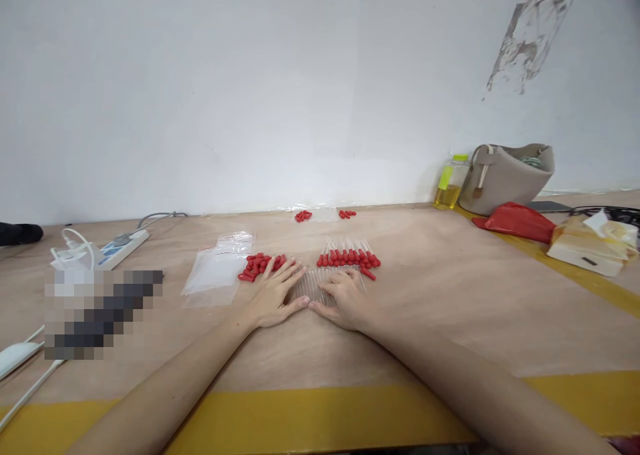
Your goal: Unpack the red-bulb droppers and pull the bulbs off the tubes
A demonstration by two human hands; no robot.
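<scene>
A row of clear thin tubes (315, 280) lies side by side on the table between my two hands. My left hand (275, 295) is open, its fingers spread flat along the row's left end. Across the right part of the tubes rests my right hand (346, 298), open, fingers slightly bent and thumb stretched toward my left thumb. Loose red rubber bulbs (257, 264) are heaped just beyond my left fingers, which partly cover them. Behind the row lie several droppers (347, 258), clear tubes fitted with red bulbs. One red bulb (368, 273) sits near my right fingertips.
Clear plastic bags (213, 272) lie left of the red heap. Farther back, another clear bag (324, 214) lies between small groups of red bulbs. A power strip (123, 248) is at left. A bottle (451, 183), grey bag (507, 178), red pouch (520, 223) and tissue pack (593, 243) stand right.
</scene>
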